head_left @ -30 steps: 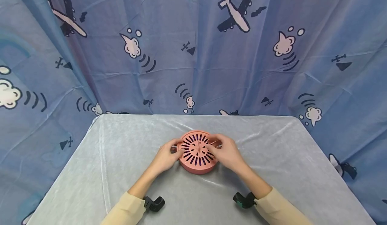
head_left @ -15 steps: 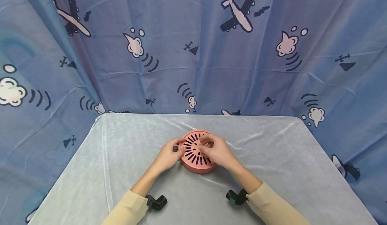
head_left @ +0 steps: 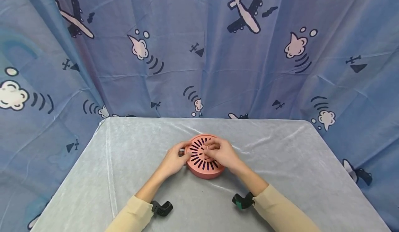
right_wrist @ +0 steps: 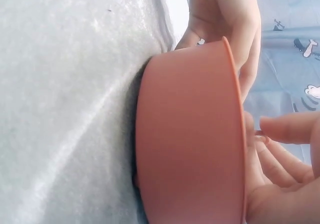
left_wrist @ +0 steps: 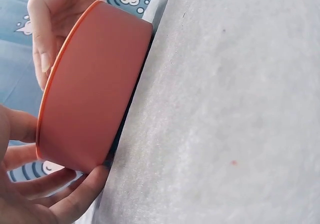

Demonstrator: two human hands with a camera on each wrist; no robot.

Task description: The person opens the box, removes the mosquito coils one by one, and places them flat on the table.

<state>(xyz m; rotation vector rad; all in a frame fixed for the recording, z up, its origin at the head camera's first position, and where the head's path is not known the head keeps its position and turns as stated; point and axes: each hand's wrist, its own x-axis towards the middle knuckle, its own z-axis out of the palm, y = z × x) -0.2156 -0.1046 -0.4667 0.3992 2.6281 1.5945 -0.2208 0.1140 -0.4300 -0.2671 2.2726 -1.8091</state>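
Note:
A round pink mosquito coil holder (head_left: 204, 174) stands on the table; its lid (head_left: 199, 165) has slots fanning out from the centre, dark purple showing through them. My left hand (head_left: 173, 159) holds its left side, thumb on the lid's edge and fingers around the rim and wall, as the left wrist view shows against the smooth side of the holder (left_wrist: 95, 89). Over the lid's middle, my right hand (head_left: 225, 155) pinches a small thin tab (right_wrist: 258, 132) between thumb and fingers. Most of the tab is hidden behind the fingers.
A pale grey velvety cloth (head_left: 140, 131) covers the table. Blue curtains (head_left: 174, 52) printed with planes and clouds hang behind and at both sides. A black wrist device (head_left: 162, 208) is on the left forearm, another black device (head_left: 243, 201) on the right.
My right hand has moved left from the lid's right edge to its centre and taken hold of the tab. The left hand has kept its grip on the holder.

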